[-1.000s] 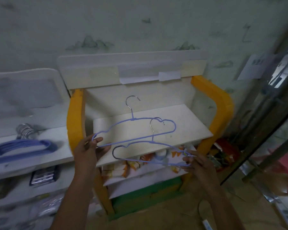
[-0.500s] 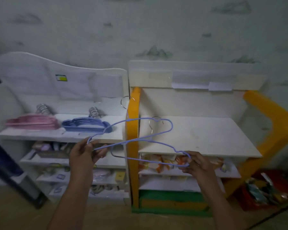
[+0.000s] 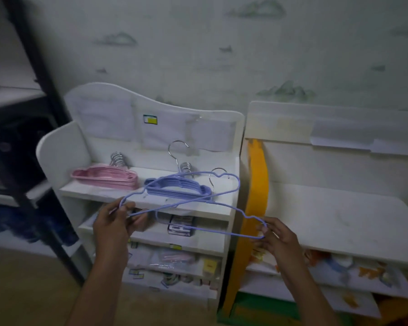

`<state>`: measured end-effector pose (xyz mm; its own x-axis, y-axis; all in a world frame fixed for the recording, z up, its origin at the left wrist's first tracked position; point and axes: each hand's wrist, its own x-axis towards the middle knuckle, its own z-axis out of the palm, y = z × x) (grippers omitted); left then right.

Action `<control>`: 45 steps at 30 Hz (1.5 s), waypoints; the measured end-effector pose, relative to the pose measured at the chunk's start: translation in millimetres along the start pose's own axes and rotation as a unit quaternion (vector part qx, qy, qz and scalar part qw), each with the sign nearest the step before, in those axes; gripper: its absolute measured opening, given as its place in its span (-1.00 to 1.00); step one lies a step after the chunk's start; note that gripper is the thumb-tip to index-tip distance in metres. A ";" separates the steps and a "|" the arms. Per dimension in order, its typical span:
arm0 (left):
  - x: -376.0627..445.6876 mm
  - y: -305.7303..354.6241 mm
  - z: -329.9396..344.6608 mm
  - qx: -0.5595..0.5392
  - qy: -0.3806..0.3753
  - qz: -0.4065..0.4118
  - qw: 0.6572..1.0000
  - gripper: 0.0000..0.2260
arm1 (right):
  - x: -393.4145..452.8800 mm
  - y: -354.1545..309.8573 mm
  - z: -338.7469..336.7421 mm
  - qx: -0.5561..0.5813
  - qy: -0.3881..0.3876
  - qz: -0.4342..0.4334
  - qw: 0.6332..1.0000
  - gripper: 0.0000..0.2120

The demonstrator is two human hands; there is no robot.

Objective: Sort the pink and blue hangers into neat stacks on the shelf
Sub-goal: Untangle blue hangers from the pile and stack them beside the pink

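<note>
Nearest the camera, the left hand [image 3: 114, 222] pinches one blue hanger [image 3: 181, 184] by its end, and the right hand [image 3: 277, 236] pinches the second blue hanger [image 3: 212, 228] likewise. Best aligned hook over hook, then lowered flat onto the blue stack [image 3: 178, 188] beside the pink stack [image 3: 105, 176] on the white shelf [image 3: 99, 192]. Farther back, the yellow sticker [image 3: 150, 119] is unreadable.

No legible text or labels.
</note>
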<state>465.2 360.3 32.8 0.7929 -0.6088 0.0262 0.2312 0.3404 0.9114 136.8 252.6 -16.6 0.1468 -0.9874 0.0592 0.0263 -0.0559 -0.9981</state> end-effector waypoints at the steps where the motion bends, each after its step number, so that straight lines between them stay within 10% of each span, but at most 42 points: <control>1: 12.6 2.0 -8.7 0.005 0.001 -0.001 1.000 -0.88 | 4.8 0.2 13.9 0.000 0.000 -0.001 1.000 -0.77; 13: 114.6 7.5 -74.6 0.000 0.056 -0.055 0.997 -0.83 | 35.5 20.5 140.0 0.027 -0.004 0.049 0.998 -0.82; 35: 223.8 -33.4 -14.1 0.034 0.075 -0.041 0.996 -0.88 | 208.0 78.5 173.5 0.021 -0.003 0.063 0.998 -0.85; 45: 242.2 -71.1 7.9 0.072 0.056 -0.065 0.994 -0.88 | 241.1 109.9 158.9 -0.217 0.043 0.048 0.974 -0.82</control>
<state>636.3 183.0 -22.4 0.8212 -0.5547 -0.1336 0.2591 0.1539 0.9535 332.2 31.9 -109.2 0.0448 -0.9988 -0.0176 -0.4071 -0.0022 -0.9134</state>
